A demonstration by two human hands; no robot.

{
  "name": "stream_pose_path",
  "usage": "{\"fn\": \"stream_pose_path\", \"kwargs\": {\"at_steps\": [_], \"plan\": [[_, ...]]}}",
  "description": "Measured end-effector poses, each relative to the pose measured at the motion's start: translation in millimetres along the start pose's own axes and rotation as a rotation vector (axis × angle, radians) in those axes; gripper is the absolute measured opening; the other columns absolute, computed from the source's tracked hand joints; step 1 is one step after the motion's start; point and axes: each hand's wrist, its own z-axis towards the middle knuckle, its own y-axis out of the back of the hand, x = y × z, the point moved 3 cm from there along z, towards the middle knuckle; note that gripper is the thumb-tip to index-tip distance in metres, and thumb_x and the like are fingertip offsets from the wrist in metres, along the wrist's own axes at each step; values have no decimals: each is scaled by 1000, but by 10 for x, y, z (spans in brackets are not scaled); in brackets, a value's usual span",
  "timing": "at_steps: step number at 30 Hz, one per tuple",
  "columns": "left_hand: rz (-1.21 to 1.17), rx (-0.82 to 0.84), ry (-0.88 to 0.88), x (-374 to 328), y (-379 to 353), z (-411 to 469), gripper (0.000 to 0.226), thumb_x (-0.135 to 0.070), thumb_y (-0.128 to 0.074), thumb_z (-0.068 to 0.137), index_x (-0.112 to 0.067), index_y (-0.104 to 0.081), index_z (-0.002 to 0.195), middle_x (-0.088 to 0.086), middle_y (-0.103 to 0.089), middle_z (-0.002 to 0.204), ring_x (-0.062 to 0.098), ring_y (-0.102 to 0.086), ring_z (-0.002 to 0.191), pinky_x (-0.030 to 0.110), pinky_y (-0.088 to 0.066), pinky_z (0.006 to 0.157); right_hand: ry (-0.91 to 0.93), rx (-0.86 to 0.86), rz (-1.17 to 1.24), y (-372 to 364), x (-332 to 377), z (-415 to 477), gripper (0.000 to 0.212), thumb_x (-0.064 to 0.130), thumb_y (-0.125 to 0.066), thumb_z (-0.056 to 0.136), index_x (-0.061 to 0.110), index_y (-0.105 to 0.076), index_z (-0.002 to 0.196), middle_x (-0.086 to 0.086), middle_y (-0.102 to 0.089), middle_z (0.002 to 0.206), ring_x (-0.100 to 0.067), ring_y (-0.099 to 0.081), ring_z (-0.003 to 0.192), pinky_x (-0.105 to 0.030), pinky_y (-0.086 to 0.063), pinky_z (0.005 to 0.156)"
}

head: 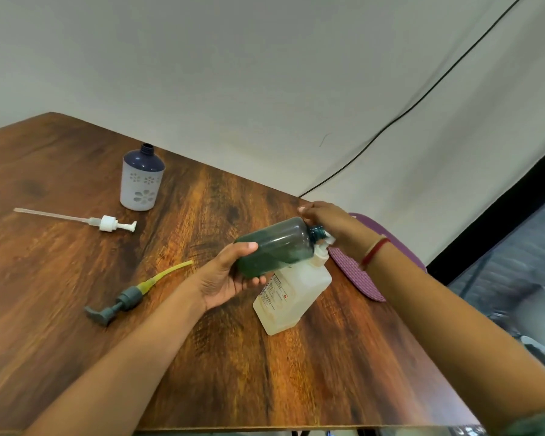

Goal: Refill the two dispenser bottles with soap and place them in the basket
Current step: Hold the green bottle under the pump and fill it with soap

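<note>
Refill under way: the green dispenser bottle [277,247] is held on its side above the table [76,158], its base gripped by the left hand [230,278], with the thumb on top and the fingers curled beneath. Just past the bottle's open neck, the right hand [328,225] is bent at the wrist; whether anything is pinched there cannot be told. Directly below the grip, the translucent refill jug [291,297] is seen. The filling step is judged barely begun: the bottle must be stood upright and the jug lifted to pour. Well to the left of the grip, the uncapped blue-and-white bottle [143,180], a white pump [107,222] and a grey pump [123,300] are seen.
</note>
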Motion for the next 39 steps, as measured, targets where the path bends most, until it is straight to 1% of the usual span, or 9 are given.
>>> {"fn": "stream_pose_path", "kwargs": {"at_steps": [2, 5, 10, 15, 20, 29, 33, 36, 39], "plan": [[1, 1, -1, -5, 12, 7, 73, -36, -88, 47, -12, -58, 109, 8, -72, 82, 16, -62, 60, 18, -53, 46, 19, -19, 14, 1, 42, 29, 13, 17, -46, 100, 11, -55, 107, -13, -61, 105, -9, -54, 72, -15, -53, 61], [9, -1, -5, -1, 48, -3, 57, -34, -76, 58, -14, -58, 109, 5, -73, 81, 15, -62, 60, 17, -53, 47, 16, -64, -10, -27, -33, 45, 16, 11, -45, 99, 12, -56, 110, -6, -60, 100, -12, -56, 79, -31, -52, 77], [20, 17, 7, 2, 4, -12, 57, -32, -75, 58, -14, -56, 109, 5, -73, 79, 16, -63, 62, 18, -54, 48, 51, -56, -93, 35, -27, 60, 16, 11, -47, 97, 12, -60, 108, -3, -58, 108, -14, -55, 92, -26, -48, 79], [23, 14, -4, -8, 33, -17, 53, -32, -74, 58, -16, -59, 106, 3, -74, 79, 15, -64, 63, 19, -55, 50, 71, -70, -32, -39, -54, 67, 21, 5, -45, 96, 17, -60, 90, -5, -59, 114, -27, -58, 104, -44, -49, 97], [11, 9, 0, 20, 11, -5, 66, -35, -89, 46, -16, -63, 104, 8, -73, 82, 17, -64, 63, 20, -54, 47, 128, -114, -187, 60, -44, 124, 13, 18, -54, 95, 13, -61, 104, -12, -52, 125, -24, -57, 103, -22, -47, 69], [37, 22, -17, -3, 32, -2, 55, -32, -77, 59, -15, -60, 108, 6, -72, 84, 15, -64, 60, 18, -53, 47, 104, -142, -201, 49, -103, 167, 15, 29, -57, 93, 17, -60, 102, -11, -42, 127, -18, -58, 80, -13, -44, 53], [38, 11, -18, 21, 25, 14, 52, -33, -78, 58, -15, -63, 104, 7, -72, 83, 16, -64, 60, 18, -53, 47, 107, -137, -201, 95, -84, 224, 17, 30, -55, 94, 19, -60, 105, -8, -40, 130, -16, -51, 92, -23, -43, 81], [15, 26, -30, 8, 63, 13, 34, -32, -74, 62, -20, -73, 93, 7, -73, 84, 15, -64, 59, 18, -53, 46, 124, -152, -110, 0, -84, 201, 7, 23, -54, 94, 24, -59, 89, -12, -50, 128, -22, -55, 102, -30, -49, 82], [-4, 2, -20, 30, 78, 17, 43, -33, -73, 62, -17, -67, 101, 8, -72, 84, 16, -63, 59, 18, -52, 45, 97, -106, -217, 32, -63, 193, 16, 25, -55, 93, 17, -61, 106, -13, -46, 129, -28, -60, 100, -31, -54, 79]]}}
